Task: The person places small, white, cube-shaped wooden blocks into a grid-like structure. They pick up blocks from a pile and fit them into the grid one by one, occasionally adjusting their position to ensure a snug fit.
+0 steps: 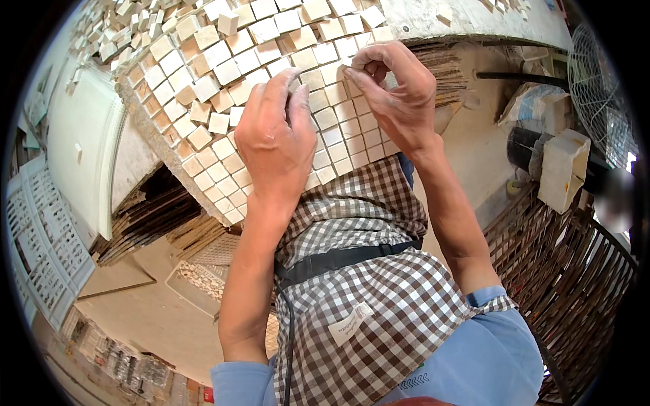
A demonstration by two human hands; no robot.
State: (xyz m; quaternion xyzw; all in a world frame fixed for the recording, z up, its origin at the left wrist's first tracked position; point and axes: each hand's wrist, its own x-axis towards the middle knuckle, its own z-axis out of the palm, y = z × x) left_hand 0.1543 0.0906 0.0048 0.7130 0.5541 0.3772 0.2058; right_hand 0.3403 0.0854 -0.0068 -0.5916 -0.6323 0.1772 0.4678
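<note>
Small square cream stone mosaic tiles (327, 119) lie in rows on a board (152, 132) tilted before me. The rows nearest my body sit close and even; farther up and left, several tiles are askew or stacked on others. My left hand (276, 139) rests over the middle rows, its fingers curled and thumb close to the index finger. My right hand (399, 95) is to its right, thumb and index finger pinched at the tiles' surface. Whatever lies between the fingertips of either hand is too small or hidden to make out.
Loose tiles (128, 27) are heaped at the far left. White panels (101, 149) are stacked left of the board, beside a white plastic crate (47, 233). A wire fan (599, 88) and a slatted rack (569, 277) stand at the right. Thin sheets (440, 74) are piled beneath the worktop.
</note>
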